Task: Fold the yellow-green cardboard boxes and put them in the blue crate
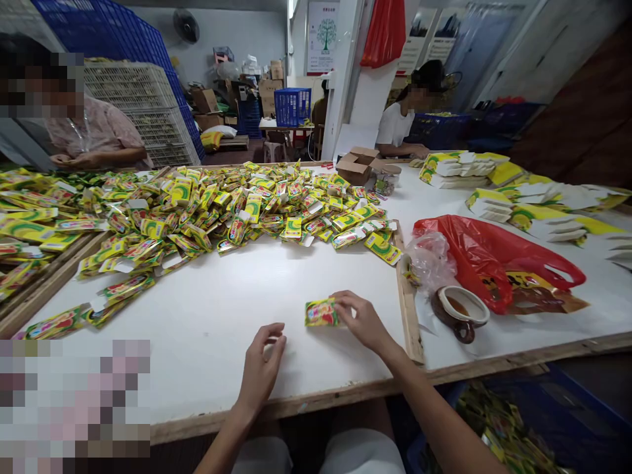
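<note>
Worker's R hand (362, 319) is pinching a small, yellow-green printed carton (320, 313) over the white, wood-edged counter (222, 296); empty L hand (264, 363) is hovering half-curled nearby. Apparently handling one pc.; next move's prob. needing light grip.

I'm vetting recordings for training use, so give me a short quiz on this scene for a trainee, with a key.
1. Which hand holds the small flat yellow-and-green printed packet?
2. True or false: the round brown cup with a pale inside stands to the left of the long pale wooden strip.
3. Which lies beside that cup?
a) the open brown cardboard box
b) the crumpled red plastic bag
c) the round black fan

Key:
1. The right hand; the left hand holds nothing that shows.
2. False; it stands to the right of the strip.
3. b
</note>
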`<move>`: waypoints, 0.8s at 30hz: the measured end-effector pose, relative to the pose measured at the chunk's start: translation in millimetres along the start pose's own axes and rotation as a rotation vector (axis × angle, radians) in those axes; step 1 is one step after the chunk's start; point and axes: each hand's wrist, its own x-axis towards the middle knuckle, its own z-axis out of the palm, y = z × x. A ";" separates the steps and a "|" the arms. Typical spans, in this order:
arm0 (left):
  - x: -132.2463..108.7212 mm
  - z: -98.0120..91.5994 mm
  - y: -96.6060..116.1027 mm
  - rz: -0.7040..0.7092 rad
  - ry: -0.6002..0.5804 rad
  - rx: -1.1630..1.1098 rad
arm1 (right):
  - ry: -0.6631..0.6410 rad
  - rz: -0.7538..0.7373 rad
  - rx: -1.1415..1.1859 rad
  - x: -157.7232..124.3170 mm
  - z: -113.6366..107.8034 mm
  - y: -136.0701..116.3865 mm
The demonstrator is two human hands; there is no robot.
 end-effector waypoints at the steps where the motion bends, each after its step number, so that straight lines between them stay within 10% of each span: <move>1: 2.4 0.7 4.0 0.061 -0.004 0.032 | -0.085 -0.078 0.034 -4.6 2.3 -10.5; 7: 8.2 7.5 27.9 0.126 -0.302 -0.095 | -0.193 -0.228 0.175 -6.8 19.8 -49.6; 11: -0.7 10.1 23.0 0.004 -0.219 -0.351 | 0.045 -0.002 0.411 -25.4 43.6 -38.6; 24: -0.2 2.6 2.9 -0.049 -0.116 -0.363 | -0.055 0.113 0.501 -40.9 71.3 -34.1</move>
